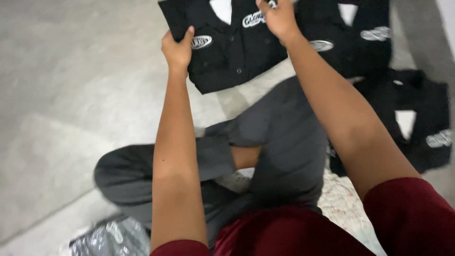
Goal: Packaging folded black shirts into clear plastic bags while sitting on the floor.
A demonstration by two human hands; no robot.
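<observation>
The shirt (237, 52) is black with white oval patches and black buttons. More black shirts (407, 114) lie on the grey floor (71, 95). The trousers (284, 142) are grey, the sleeves (407, 218) dark red.

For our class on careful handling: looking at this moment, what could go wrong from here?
1. The left hand pinches only the edge of the folded black shirt; it might slip and unfold.
2. The shirt hangs over the bare concrete floor, so a drop could dirty it.
3. The right hand could crease the collar.
</observation>
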